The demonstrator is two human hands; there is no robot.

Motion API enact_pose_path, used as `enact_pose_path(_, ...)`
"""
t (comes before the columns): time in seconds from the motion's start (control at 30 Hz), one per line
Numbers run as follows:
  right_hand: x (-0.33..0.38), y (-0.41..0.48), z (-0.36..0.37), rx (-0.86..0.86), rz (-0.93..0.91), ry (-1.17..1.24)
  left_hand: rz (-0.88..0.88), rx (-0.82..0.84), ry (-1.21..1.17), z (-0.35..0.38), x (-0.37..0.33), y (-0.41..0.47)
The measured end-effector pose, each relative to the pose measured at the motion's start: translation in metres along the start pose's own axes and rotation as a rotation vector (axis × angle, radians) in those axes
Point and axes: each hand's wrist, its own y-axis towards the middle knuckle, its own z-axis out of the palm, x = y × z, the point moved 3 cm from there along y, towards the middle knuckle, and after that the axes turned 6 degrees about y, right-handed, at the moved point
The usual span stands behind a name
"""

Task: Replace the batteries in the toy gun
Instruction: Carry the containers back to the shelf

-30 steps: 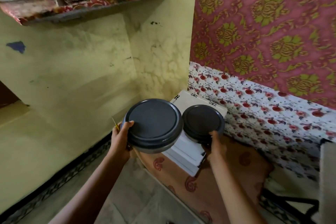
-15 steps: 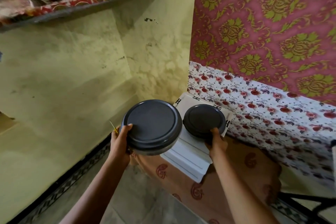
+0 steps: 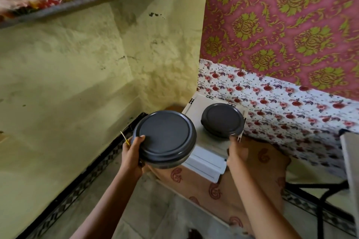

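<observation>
Holding the large lidded container (image 3: 164,139), your left hand (image 3: 132,153) keeps its thumb curled over the lid. The smaller container (image 3: 223,119) has come down onto the white box (image 3: 204,161). Your right hand (image 3: 236,151) reaches its near rim, grip unclear. I cannot tell where the toy gun is.

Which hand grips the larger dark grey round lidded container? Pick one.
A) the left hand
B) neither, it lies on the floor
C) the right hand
A: the left hand grips the larger dark grey round lidded container at its near rim, thumb on the lid.
</observation>
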Motion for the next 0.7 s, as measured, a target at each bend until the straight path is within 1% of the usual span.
enact_pose_path(0.1,-0.022,-0.04,-0.003,0.031,-0.052,0.011,-0.025,0.039,0.044,-0.013,0.011,0.002)
enact_pose_path(0.17,-0.042,-0.066,0.002,0.138,-0.048,0.029,-0.069,0.045,0.066,-0.022,0.021,0.005)
enact_pose_path(0.27,-0.074,-0.088,0.012,0.305,-0.023,-0.043,-0.111,0.102,0.116,-0.032,0.036,0.006)
enact_pose_path(0.33,-0.092,-0.094,0.009,0.328,0.007,-0.1,-0.134,0.124,0.141,-0.04,0.045,0.008)
enact_pose_path(0.47,-0.116,-0.094,-0.012,0.375,-0.018,-0.168,-0.205,0.2,0.202,-0.042,0.067,0.013)
enact_pose_path(0.53,-0.124,-0.09,-0.022,0.366,-0.019,-0.133,-0.245,0.228,0.223,-0.037,0.082,0.018)
enact_pose_path(0.63,-0.134,-0.073,-0.033,0.271,-0.007,-0.073,-0.28,0.205,0.222,-0.024,0.105,0.027)
enact_pose_path(0.7,-0.139,-0.051,-0.035,0.204,-0.009,-0.095,-0.298,0.186,0.244,-0.011,0.119,0.036)
